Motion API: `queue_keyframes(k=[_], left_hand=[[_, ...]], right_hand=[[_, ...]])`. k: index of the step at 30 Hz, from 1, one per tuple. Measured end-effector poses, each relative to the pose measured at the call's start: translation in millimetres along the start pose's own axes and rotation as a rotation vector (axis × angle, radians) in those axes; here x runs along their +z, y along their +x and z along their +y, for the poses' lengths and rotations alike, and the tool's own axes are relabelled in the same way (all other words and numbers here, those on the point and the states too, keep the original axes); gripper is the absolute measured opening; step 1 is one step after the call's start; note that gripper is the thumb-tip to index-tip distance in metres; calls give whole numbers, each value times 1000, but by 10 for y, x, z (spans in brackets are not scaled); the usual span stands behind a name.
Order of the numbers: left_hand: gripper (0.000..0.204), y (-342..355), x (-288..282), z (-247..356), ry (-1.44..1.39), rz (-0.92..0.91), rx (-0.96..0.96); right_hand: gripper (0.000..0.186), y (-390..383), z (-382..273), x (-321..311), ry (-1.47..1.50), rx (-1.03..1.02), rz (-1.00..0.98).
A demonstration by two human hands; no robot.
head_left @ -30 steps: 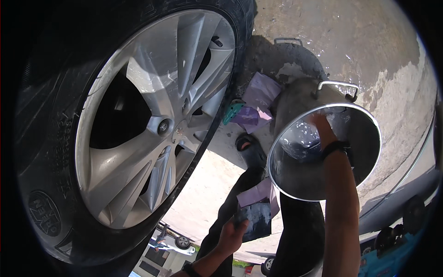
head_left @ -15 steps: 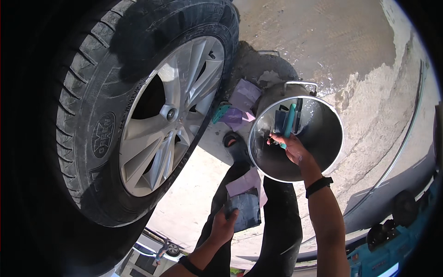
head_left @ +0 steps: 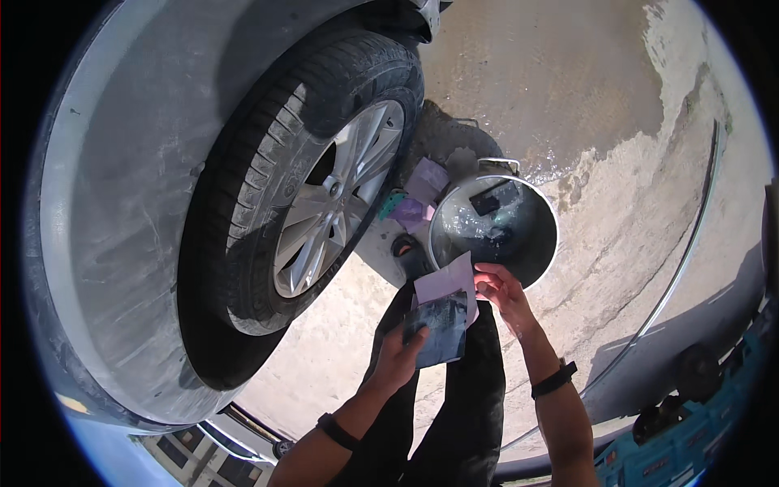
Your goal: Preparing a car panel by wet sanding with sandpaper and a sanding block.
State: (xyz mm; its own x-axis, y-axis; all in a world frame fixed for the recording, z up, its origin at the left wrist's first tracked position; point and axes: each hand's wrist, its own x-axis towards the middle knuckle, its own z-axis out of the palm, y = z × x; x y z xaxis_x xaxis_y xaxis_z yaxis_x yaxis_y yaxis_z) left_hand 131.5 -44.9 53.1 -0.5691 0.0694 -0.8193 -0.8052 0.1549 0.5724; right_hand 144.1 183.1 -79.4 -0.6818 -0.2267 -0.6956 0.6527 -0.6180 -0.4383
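My left hand (head_left: pixel 403 355) grips a folded sheet of sandpaper (head_left: pixel 441 329), dark grey on the face toward me and lilac on the flap sticking up. The thumb presses on the dark face. My right hand (head_left: pixel 505 294) is beside the sheet's right edge, fingers bent and apart, and whether they touch it is hard to tell. Just beyond stands a metal bucket (head_left: pixel 545 261) of water. A black flat object (head_left: pixel 492 197) leans inside it, and something teal shows dimly under the surface.
A dusty grey car body (head_left: pixel 138 203) with its wheel (head_left: pixel 324 203) fills the left. Lilac sheets (head_left: pixel 425 180) and a teal item (head_left: pixel 389 204) lie on the concrete between wheel and bucket. Wet ground (head_left: pixel 568 73) stretches beyond. Teal equipment (head_left: pixel 649 454) stands at the lower right.
My right hand has let go of the teal-handled tool in the bucket and moved back to the sandpaper. The view has shifted, showing more of the car body.
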Motion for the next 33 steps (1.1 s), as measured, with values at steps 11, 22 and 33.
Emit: queue_keyframes(k=[11,22,33], left_hand=[[35,-765,428,1089,172,48,235],[18,-1795,273,1913,-474,-166,182],[23,-2402,-137,2562,-812,-552,133]], right_hand=[[25,-1311,-1270,604,-86,-278,328],[30,-2632,-2452,1004,-147,-569,322],[48,-2524,-2285,1491,-928,-654,460]])
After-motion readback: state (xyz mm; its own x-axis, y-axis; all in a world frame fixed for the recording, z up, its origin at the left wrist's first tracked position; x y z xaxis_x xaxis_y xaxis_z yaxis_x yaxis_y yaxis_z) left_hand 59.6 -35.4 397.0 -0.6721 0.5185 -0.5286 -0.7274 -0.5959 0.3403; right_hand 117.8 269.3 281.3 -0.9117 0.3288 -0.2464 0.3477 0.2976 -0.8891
